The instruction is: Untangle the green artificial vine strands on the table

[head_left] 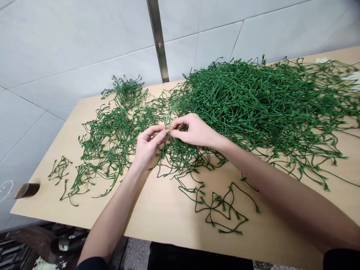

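Observation:
My left hand [150, 142] and my right hand [187, 129] meet fingertip to fingertip over the middle of the table, both closed in a pinch. A thin green artificial stem [167, 119] shows between the pinched fingers; most of it is hidden or blends into the stems behind. Under and around my hands lie loose green stems [182, 155] with small forked tips. To the right rises a big tangled heap of the same stems [247, 93]. A flatter pile of stems [115, 127] spreads to the left of my left hand.
The pale wooden table [160, 210] stands against a tiled wall [84, 37] with a metal strip [158, 41]. A clear cup with dark liquid [27, 190] lies at the left edge. Several single stems [222, 210] lie near the front. White pieces [353, 77] sit at far right.

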`<state>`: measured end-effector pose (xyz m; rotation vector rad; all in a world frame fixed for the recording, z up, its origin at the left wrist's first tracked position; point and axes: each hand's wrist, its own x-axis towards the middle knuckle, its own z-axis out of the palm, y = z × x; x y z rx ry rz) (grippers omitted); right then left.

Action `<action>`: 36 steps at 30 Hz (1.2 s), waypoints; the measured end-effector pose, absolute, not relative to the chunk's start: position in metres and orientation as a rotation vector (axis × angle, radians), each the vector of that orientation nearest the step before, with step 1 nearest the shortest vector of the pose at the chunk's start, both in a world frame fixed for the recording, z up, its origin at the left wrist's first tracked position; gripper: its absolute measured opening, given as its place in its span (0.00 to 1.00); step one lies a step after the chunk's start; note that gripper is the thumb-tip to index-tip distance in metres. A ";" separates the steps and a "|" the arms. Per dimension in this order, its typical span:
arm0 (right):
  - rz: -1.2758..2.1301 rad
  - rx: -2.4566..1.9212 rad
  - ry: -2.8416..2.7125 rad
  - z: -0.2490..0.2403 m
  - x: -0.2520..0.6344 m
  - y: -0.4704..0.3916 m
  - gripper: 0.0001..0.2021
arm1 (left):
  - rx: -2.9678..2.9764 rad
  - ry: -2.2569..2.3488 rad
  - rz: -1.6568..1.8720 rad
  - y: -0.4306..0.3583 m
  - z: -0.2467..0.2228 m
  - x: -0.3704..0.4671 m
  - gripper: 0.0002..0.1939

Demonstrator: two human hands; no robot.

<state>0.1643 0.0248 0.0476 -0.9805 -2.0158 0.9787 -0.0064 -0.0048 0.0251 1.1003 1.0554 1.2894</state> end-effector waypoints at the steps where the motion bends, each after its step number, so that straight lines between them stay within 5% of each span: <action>1: 1.003 -0.977 -2.015 0.048 0.165 0.025 0.09 | 1.169 1.058 1.297 -0.005 0.024 -0.007 0.12; 24: 0.775 -1.036 -2.068 0.044 0.155 0.019 0.21 | 2.130 1.254 1.185 -0.020 0.012 0.001 0.02; 36: 0.888 -0.831 -1.996 0.038 0.162 0.026 0.08 | 1.661 1.290 1.397 -0.012 0.017 -0.002 0.10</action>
